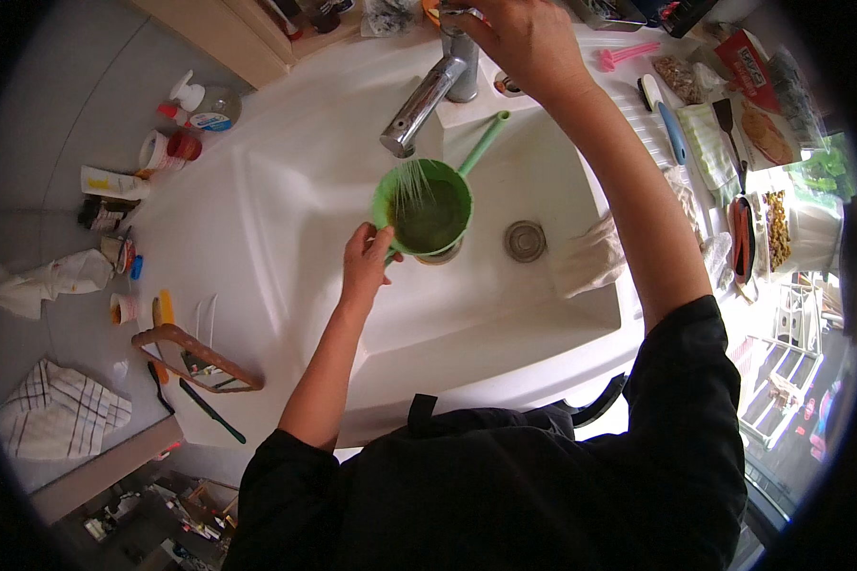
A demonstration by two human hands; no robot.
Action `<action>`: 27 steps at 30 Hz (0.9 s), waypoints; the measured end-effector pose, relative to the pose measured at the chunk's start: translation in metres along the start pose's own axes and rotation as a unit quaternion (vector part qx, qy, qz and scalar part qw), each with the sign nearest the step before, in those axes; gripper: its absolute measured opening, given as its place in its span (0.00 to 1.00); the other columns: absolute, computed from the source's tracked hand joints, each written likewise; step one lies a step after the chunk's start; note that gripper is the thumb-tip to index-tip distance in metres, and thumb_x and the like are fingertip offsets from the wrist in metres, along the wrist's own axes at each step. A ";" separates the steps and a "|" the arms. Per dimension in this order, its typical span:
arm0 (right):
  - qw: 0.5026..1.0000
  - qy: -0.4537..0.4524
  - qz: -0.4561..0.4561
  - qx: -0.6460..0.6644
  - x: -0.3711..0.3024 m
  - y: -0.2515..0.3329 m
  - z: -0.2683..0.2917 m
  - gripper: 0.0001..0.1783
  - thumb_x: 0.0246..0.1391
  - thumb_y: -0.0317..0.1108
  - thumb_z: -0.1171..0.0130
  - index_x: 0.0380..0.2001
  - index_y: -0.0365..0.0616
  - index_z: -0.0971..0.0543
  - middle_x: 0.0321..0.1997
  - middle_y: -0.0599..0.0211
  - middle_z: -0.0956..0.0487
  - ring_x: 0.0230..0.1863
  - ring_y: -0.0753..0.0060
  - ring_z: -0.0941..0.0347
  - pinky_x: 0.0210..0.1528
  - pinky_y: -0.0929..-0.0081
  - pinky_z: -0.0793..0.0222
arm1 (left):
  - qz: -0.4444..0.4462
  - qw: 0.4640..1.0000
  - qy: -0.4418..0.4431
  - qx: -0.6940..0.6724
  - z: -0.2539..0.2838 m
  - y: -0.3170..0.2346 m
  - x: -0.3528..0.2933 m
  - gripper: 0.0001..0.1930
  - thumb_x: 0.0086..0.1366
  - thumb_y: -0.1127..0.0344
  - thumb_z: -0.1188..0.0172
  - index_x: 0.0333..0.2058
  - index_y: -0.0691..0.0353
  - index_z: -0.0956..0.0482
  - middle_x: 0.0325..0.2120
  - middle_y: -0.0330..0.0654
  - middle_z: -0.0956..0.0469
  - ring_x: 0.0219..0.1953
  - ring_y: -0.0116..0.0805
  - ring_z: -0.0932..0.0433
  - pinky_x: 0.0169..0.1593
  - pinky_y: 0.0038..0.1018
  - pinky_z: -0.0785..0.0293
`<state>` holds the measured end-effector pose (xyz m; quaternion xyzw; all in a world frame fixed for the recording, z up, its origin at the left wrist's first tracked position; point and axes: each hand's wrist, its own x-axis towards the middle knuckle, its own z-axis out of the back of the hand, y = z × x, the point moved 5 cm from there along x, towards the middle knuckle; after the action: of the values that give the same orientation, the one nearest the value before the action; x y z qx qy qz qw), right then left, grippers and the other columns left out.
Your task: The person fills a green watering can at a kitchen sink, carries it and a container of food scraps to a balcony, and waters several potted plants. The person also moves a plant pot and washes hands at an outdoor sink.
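Note:
My left hand point(364, 259) grips the near-left edge of a green plastic water dipper point(466, 194), fingers closed on it. The dipper is held over the white sink point(419, 328), its long handle pointing toward the far right. Water streams from the chrome faucet point(424, 107) in fine jets into the dipper, where greenish-looking water stands. At the top of the picture my right hand point(533, 48) is closed around the top of the faucet, at its lever; the frame's edge cuts off part of that hand.
A round drain point(525, 241) lies right of the dipper. A pale cloth point(590, 255) hangs over the sink's right wall. Bottles, including a clear pump bottle point(217, 108), line the left side. A brown-framed mirror-like object point(195, 357) sits at lower left; brushes point(671, 133) lie right.

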<state>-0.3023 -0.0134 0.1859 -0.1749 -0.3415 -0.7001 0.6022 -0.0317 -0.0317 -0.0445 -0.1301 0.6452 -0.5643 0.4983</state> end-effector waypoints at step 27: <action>0.999 -0.018 0.028 -0.004 -0.001 -0.003 -0.001 0.10 0.49 0.37 0.44 0.33 0.46 0.22 0.34 0.61 0.21 0.37 0.59 0.25 0.37 0.65 0.29 | 0.035 0.999 -0.002 0.022 -0.004 0.001 -0.015 0.11 0.63 0.58 0.50 0.31 0.61 0.34 0.23 0.43 0.27 0.20 0.21 0.27 0.14 0.19 0.39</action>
<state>-0.3048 -0.0130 0.1836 -0.1995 -0.3450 -0.6807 0.6147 -0.0272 -0.0182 -0.0383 -0.0979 0.6361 -0.5600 0.5218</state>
